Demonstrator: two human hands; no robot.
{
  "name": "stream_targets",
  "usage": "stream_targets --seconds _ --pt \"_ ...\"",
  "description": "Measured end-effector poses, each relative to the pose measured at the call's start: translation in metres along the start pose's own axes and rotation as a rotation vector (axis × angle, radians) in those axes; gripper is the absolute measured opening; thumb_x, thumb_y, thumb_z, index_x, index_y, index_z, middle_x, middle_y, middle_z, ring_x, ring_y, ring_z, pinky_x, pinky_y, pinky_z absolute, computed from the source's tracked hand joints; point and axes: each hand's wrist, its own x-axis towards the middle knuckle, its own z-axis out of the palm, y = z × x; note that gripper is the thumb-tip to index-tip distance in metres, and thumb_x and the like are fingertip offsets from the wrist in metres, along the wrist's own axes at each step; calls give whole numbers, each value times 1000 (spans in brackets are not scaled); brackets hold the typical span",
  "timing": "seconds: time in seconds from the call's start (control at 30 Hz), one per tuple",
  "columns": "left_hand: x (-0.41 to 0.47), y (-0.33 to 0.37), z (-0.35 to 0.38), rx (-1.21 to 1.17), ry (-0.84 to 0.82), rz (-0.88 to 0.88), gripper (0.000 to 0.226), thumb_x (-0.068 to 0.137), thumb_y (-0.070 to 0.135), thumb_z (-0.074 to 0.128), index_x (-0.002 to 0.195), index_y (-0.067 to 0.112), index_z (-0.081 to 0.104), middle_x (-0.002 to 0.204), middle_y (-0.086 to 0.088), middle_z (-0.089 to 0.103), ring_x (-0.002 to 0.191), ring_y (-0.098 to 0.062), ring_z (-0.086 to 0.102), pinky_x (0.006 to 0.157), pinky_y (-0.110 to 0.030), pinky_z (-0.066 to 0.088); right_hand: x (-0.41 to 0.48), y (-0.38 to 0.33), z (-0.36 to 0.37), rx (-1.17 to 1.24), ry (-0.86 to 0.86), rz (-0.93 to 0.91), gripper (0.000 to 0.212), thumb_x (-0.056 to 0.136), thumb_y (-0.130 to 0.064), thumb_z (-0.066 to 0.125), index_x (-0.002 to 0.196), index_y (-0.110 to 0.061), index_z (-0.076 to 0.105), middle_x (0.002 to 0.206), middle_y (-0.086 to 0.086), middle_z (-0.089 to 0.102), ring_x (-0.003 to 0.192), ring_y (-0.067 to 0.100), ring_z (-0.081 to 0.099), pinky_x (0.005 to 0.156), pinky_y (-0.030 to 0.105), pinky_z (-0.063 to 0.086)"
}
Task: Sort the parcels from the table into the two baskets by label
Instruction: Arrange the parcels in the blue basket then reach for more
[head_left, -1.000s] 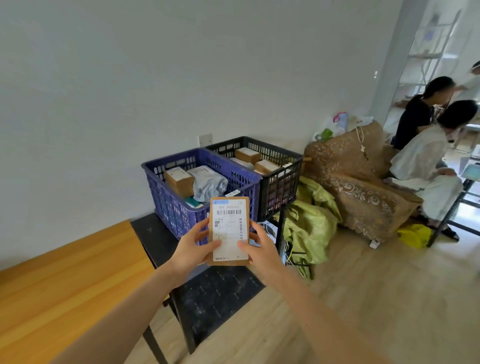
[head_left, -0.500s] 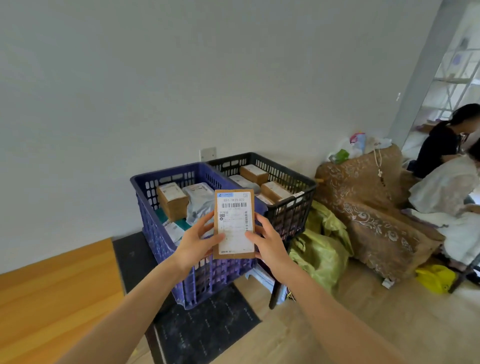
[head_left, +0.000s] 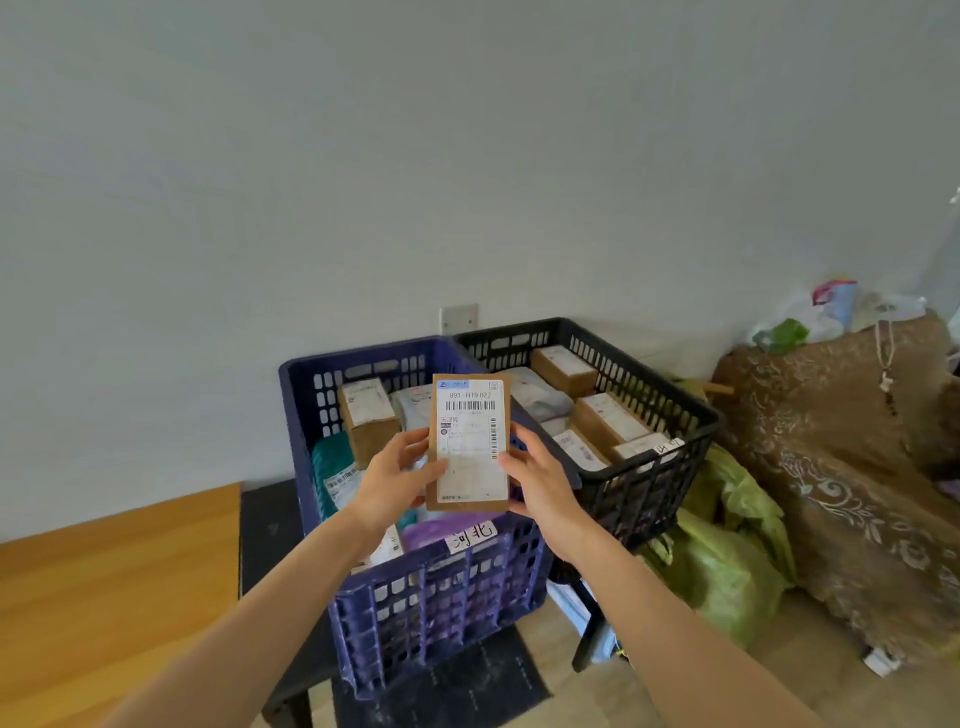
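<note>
I hold a flat brown cardboard parcel (head_left: 468, 441) upright with its white barcode label facing me. My left hand (head_left: 390, 479) grips its left edge and my right hand (head_left: 535, 477) grips its right edge. The parcel hangs above the blue basket (head_left: 441, 597), which carries a handwritten tag on its front rim and holds several boxes and bags. Right beside it stands the black basket (head_left: 644, 483), also tagged, with several brown boxes inside.
Both baskets sit on a dark low stand (head_left: 270, 525) against the wall. The wooden table (head_left: 104, 597) lies at the lower left. Green bags (head_left: 727, 545) and a brown patterned sofa (head_left: 852, 467) fill the right side.
I have stepped closer to the baskets, which now look larger. The parcel, still in both hands, has come over the blue basket. The people at the right have left the view.
</note>
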Motion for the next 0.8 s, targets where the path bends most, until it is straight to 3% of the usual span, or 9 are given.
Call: stream_targets --seconds 0.07,0.17,0.33,0.47,0.63,0.8 --pt "12 1 1 -7 43 -19 37 91 12 63 124 25 51 130 3 58 110 -20 62 93 -47 53 22 1 -3 -7 -42 12 43 100 -16 49 140 -29 41 131 3 59 104 11 59 89 38 53" --pt "29 4 4 -4 103 -32 45 92 11 61 135 18 47 130 -1 59 111 -20 62 88 -42 56 56 3 -8 -27 -115 27 41 100 -16 49 139 -29 43 124 0 62 102 9 61 81 34 56" --pt "54 8 7 10 245 -93 41 94 9 59 132 18 50 123 2 62 107 -19 63 86 -42 56 103 4 -14 -53 -275 65 34 102 -16 46 131 -33 45 102 -13 62 91 4 61 65 23 53" --pt "66 8 8 22 356 -140 38 96 9 55 130 25 50 120 3 63 105 -18 62 77 -35 56 134 8 -7 -71 -392 92 37 102 -17 46 135 -31 43 117 0 63 107 19 62 81 37 57" --pt "73 0 0 72 496 -173 48 97 10 55 140 28 45 129 2 61 109 -22 63 76 -37 59 160 15 8 -88 -508 122 36 102 -17 44 136 -30 42 111 -3 65 102 16 64 84 41 56" --pt "73 -10 -10 162 566 -215 49 98 10 53 142 26 41 130 -2 60 110 -22 63 79 -44 59 171 32 30 -104 -577 163 41 102 -14 44 142 -22 40 127 6 62 114 23 62 88 41 56"
